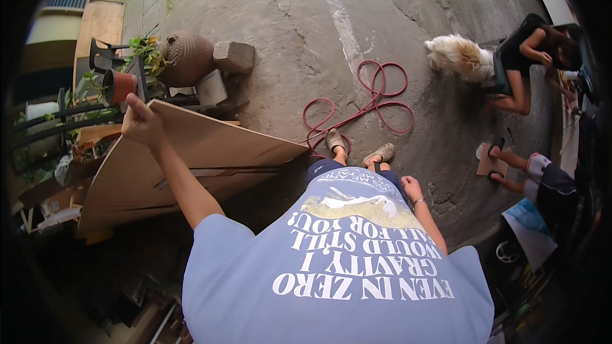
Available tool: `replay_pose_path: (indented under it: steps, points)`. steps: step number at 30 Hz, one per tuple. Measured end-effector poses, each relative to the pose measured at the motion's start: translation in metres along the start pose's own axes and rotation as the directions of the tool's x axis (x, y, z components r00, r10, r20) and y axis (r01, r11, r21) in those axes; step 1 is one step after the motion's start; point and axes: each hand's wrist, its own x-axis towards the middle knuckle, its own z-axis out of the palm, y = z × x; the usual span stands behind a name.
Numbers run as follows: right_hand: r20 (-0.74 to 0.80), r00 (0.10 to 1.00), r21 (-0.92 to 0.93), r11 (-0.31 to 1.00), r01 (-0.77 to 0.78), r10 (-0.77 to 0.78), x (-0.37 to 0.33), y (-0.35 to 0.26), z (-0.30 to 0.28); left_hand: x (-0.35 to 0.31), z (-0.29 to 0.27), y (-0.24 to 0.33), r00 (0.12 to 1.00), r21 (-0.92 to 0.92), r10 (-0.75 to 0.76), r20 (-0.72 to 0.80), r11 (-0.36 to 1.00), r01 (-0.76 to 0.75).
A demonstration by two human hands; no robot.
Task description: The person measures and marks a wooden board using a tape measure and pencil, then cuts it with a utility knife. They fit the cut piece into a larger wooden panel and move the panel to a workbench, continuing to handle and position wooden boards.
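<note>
My left hand [143, 120] is closed on the upper corner of a large plywood sheet [191, 137], with my left arm stretched out to the side. The sheet leans at a slant along my left, and its far corner reaches down close to my feet. Dark gaps or slits cross its lower part. My right hand [412, 188], a band on its wrist, hangs by my right thigh with the fingers loosely curled and nothing visible in them. A red hose [370, 108] lies in loops on the concrete just ahead of my clogs [382, 154].
Beyond the sheet stand a potted plant [119, 86], a big clay jar [185, 58] and a concrete block [233, 57]. To the right are a white-and-brown dog [456, 57], a seated person [519, 57] and another person's legs [516, 169]. Boards and clutter line the left.
</note>
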Motion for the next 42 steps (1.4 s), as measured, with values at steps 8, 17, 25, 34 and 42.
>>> replay_pose_path:
  steps: [8,17,25,34,42]
  points:
    - [0.050,0.989,-0.060,0.988,0.143,-0.140,0.020,-0.075,0.000,-0.010,-0.024,0.016,0.997,-0.048,-0.076,0.003,0.996,0.076]
    - [0.059,0.986,-0.014,0.988,0.157,-0.156,0.010,-0.113,-0.008,0.004,-0.044,0.022,0.989,-0.074,-0.151,0.004,0.986,0.150]
    - [0.043,0.999,-0.195,0.981,0.017,-0.009,-0.003,-0.050,-0.011,0.014,-0.063,0.037,0.957,-0.078,-0.286,-0.040,0.956,0.282]
    - [0.028,0.994,-0.252,0.961,0.112,-0.109,0.006,-0.100,-0.009,0.016,-0.066,0.013,0.983,-0.066,-0.107,-0.150,0.993,0.098]
    - [0.312,0.742,-0.242,0.706,0.666,-0.593,-0.013,-0.244,0.045,0.007,-0.075,0.008,0.977,-0.139,-0.157,-0.144,0.981,0.138]
